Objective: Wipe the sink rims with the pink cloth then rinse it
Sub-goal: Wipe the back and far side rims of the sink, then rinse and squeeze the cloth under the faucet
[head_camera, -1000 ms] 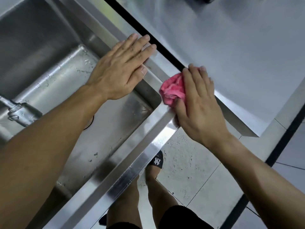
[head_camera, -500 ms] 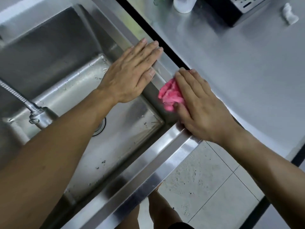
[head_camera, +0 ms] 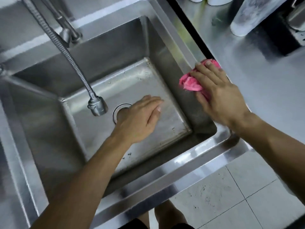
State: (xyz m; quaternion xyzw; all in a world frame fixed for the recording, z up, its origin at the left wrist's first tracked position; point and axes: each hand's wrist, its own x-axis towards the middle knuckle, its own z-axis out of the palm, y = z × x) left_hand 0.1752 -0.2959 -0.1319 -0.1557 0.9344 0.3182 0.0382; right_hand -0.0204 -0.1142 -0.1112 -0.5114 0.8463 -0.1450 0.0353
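Observation:
The steel sink fills the left and middle of the head view. My right hand presses the crumpled pink cloth flat onto the sink's right rim, about halfway along it; part of the cloth shows beyond my fingertips. My left hand hovers over the basin with fingers together and nothing in it, partly covering the round drain.
A flexible metal faucet hose ends in a spray head hanging over the basin, left of my left hand. On the steel counter to the right stand a clear bottle and a dark appliance. Tiled floor lies below.
My right hand slid the cloth farther along the right rim, away from the front corner. My left hand came off the rim and now hangs over the basin. The camera tilted up.

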